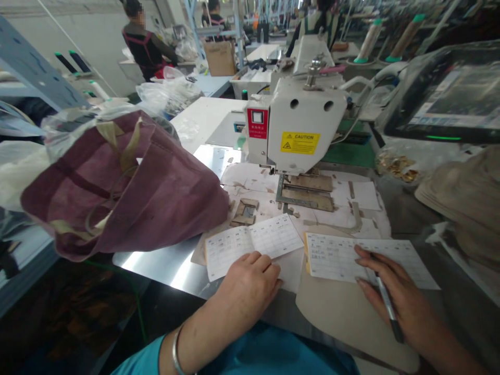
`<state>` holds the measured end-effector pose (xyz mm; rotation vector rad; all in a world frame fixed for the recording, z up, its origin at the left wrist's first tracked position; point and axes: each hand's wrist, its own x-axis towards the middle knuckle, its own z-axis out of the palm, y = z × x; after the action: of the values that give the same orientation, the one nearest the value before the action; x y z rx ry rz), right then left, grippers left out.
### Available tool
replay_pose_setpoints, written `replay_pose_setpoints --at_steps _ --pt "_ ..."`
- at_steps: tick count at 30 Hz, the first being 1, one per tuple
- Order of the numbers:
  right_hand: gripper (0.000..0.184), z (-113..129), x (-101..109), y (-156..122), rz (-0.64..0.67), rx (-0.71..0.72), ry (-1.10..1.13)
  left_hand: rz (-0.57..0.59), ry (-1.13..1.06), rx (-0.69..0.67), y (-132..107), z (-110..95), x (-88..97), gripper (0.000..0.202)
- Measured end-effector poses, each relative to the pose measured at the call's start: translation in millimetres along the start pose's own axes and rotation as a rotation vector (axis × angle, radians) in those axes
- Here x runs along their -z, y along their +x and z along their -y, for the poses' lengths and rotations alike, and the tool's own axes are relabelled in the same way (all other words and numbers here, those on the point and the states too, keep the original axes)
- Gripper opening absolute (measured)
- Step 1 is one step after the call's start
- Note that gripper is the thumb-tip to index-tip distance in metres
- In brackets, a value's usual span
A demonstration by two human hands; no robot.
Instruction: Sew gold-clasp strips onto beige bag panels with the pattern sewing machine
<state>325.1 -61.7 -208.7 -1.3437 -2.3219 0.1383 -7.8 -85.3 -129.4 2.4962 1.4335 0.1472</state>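
Note:
My left hand [250, 284] rests with curled fingers on the near edge of a small printed form sheet [253, 242] lying on the metal table [167, 265]. My right hand [394, 297] grips a pen [388, 307] and presses on a second, longer printed form [367, 258], which lies on a tan fabric piece [344, 312]. Just behind the two papers stands a white sewing machine [297, 125] with a yellow caution label; its metal clamp frame [307, 190] sits on paper-covered bedding.
A maroon cloth bag [125, 187] bulges at the left table edge, with plastic bags behind it. A stack of tan fabric pieces [464, 198] and a dark screen [449, 99] stand at right. Other people work at benches in the background.

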Motion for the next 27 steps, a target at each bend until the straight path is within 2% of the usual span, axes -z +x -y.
replay_pose_setpoints --at_steps 3,6,11,15,20,27 --pt "0.031 0 2 2 0.021 0.007 -0.026 0.023 -0.014 -0.023 5 -4 -1.3 0.010" --pt "0.033 2 5 4 0.032 0.021 -0.037 0.030 -0.018 -0.105 13 -12 -9.6 0.012" --pt "0.031 4 12 8 0.028 0.079 -0.053 -0.053 0.007 -0.278 25 -22 -25.0 0.008" --pt "0.027 5 16 13 0.036 0.129 -0.048 -0.085 0.025 -0.343 31 -30 -31.5 0.009" --pt "0.027 2 16 14 0.040 0.155 -0.040 -0.084 0.029 -0.324 33 -31 -36.4 0.009" --pt "0.026 0 15 14 0.012 0.193 -0.056 -0.096 0.049 -0.263 30 -21 -40.1 0.010"
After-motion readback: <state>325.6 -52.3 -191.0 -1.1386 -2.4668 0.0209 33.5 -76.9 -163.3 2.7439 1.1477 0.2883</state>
